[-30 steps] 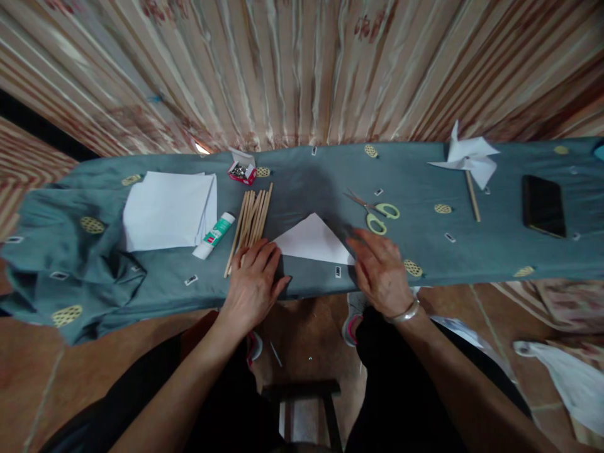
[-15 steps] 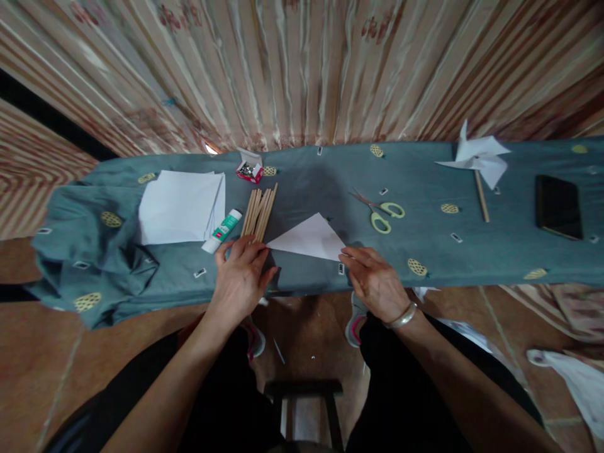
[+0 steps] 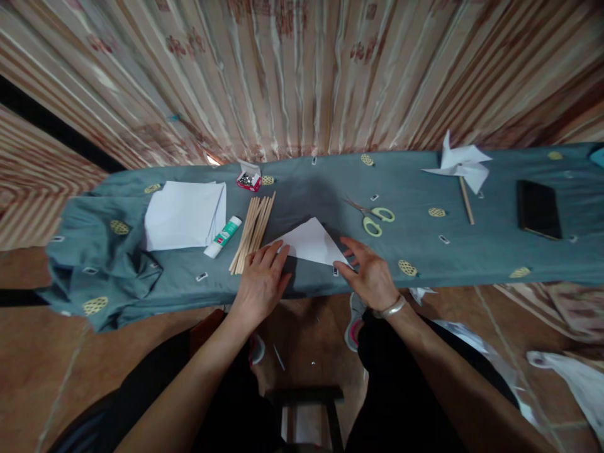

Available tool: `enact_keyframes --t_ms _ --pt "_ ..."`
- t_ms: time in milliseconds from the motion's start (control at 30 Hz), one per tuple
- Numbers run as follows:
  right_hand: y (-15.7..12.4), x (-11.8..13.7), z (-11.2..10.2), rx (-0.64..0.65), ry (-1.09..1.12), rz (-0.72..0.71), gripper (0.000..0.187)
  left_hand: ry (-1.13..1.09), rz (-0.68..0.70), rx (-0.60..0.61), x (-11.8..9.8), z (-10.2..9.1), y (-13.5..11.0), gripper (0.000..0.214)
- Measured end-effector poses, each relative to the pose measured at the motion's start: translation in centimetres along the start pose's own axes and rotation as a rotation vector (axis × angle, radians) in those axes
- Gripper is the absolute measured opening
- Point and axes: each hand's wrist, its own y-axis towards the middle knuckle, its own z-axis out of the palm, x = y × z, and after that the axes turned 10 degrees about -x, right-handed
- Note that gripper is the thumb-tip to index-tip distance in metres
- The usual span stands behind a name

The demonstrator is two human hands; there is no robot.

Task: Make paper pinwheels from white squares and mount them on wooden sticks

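A white sheet folded into a triangle (image 3: pixel 312 242) lies on the grey-blue tablecloth (image 3: pixel 311 182) near the front edge. My left hand (image 3: pixel 262 281) rests flat with its fingers stretched out, its fingertips at the triangle's left corner. My right hand (image 3: pixel 370 272) lies open at the triangle's right corner, fingers spread and touching the paper's edge. A silver bracelet sits on my right wrist. Neither hand grips anything.
A bundle of wooden sticks (image 3: pixel 252 231), a glue stick (image 3: pixel 223 237) and a stack of white paper (image 3: pixel 185 214) lie to the left. A small red box of pins (image 3: pixel 248 178) stands behind. Green-handled scissors (image 3: pixel 372 219), a paper pinwheel (image 3: pixel 459 168) and a black phone (image 3: pixel 538 208) lie to the right.
Both hands have shifted slightly up onto the triangle's two lower corners. The view has tilted a little; the paper stays in place.
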Motion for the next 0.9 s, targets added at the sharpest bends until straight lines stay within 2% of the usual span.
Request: enact_keyframes --t_ms 133,267,367,467,667,900 --pt "0.2 0.5 0.1 0.014 0.139 0.116 0.041 -0.051 -0.002 -0.043 0.1 0.4 0.3 0.055" --pt "0.4 1.4 -0.2 -0.023 0.182 0.134 0.035 -0.098 0.005 -0.174 0.0 0.5 0.9 0.075" --pt "0.4 2.3 -0.9 -0.095 0.128 0.047 0.031 -0.107 0.054 -0.285 -0.7 0.2 1.4 0.082" --pt "0.3 3.1 -1.5 -0.154 0.039 -0.111 0.029 -0.067 0.147 -0.338 -2.0 -0.4 1.5 0.074" --pt "-0.9 4.0 -1.6 -0.142 -0.095 -0.385 0.034 0.035 0.216 -0.309 -4.1 -1.2 1.6 0.05" --pt "-1.9 4.2 -1.8 -0.113 -0.081 -0.46 0.031 -0.054 0.251 -0.295 -4.3 -1.0 1.8 0.037"
